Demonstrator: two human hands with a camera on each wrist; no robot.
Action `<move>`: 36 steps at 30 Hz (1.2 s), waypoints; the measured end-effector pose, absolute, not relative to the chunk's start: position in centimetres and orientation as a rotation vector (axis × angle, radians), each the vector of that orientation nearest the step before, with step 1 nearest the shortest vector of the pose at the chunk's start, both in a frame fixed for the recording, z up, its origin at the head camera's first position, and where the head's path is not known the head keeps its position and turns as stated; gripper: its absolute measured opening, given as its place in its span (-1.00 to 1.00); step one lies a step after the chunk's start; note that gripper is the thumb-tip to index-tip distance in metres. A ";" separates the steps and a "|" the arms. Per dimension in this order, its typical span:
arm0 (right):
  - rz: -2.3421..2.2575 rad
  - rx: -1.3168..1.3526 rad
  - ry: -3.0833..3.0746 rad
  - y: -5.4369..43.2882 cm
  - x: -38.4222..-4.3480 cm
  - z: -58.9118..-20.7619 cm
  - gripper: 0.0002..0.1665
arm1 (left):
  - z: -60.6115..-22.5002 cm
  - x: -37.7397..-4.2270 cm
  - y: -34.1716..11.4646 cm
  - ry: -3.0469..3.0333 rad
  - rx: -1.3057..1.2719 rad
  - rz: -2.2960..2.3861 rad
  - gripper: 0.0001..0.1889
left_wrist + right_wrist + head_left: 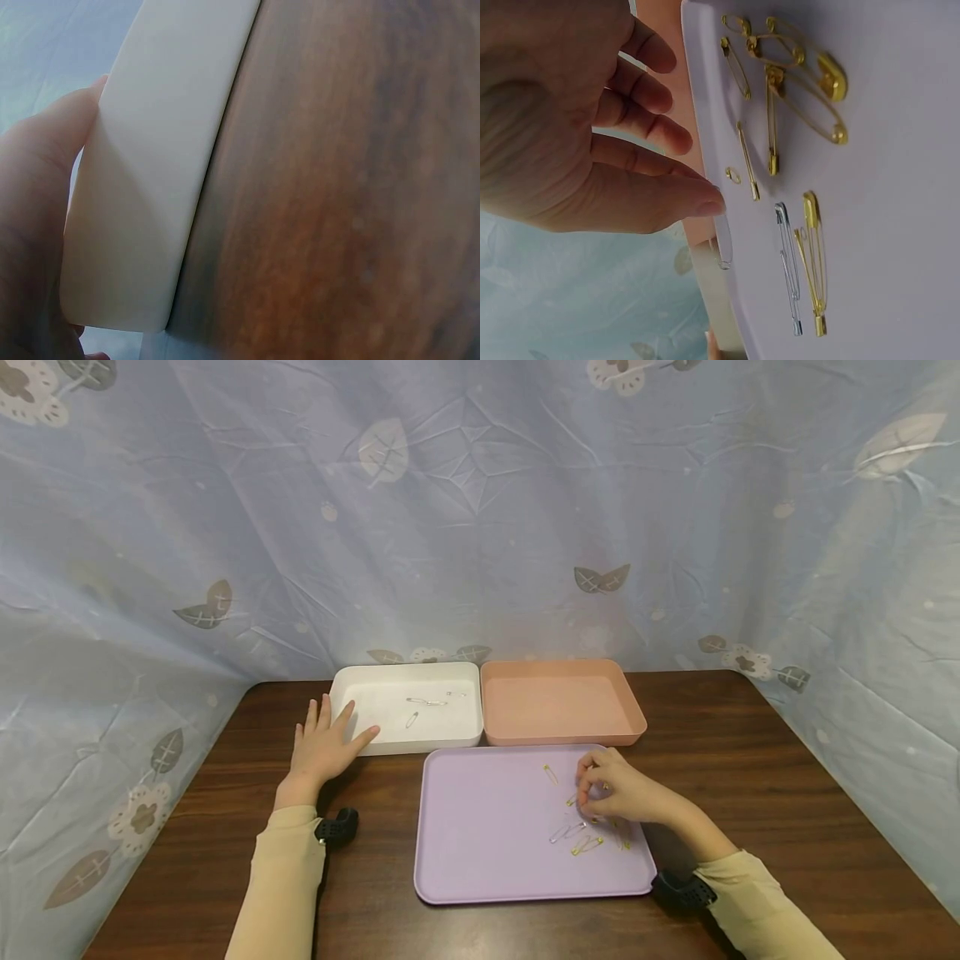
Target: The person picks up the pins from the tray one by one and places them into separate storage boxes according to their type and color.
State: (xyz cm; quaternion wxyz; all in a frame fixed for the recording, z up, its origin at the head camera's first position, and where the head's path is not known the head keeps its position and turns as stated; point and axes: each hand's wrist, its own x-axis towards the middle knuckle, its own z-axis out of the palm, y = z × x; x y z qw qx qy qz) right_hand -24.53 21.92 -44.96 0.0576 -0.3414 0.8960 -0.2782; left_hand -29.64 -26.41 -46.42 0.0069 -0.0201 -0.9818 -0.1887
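My left hand rests at the left front corner of the white tray, fingers spread over its rim. Inside that tray lie several silver safety pins. Above the right side of the lilac tray, my right hand pinches a small silver safety pin between thumb and index finger, its other fingers loosely bent. Below this hand are several gold safety pins of different sizes, some overlapping, and a larger silver safety pin beside a gold one. The hand partly hides the pins in the head view.
A peach tray stands to the right of the white one, behind the lilac tray. All three are on a dark wooden table. A patterned pale blue cloth hangs behind and at both sides.
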 end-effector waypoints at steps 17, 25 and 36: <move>-0.868 -1.073 2.748 20.5 -25.5 -44.5 -0.78 | -46.6 -29.7 -26.6 -3.075 -0.054 -0.595 -0.04; -0.872 -1.150 2.743 18.8 -26.3 -43.7 -0.77 | -46.9 -29.9 -26.6 -3.073 -0.055 -0.586 -0.04; -0.898 -1.246 2.747 16.3 -28.1 -42.8 -0.80 | -46.7 -29.9 -26.6 -3.071 -0.055 -0.587 -0.04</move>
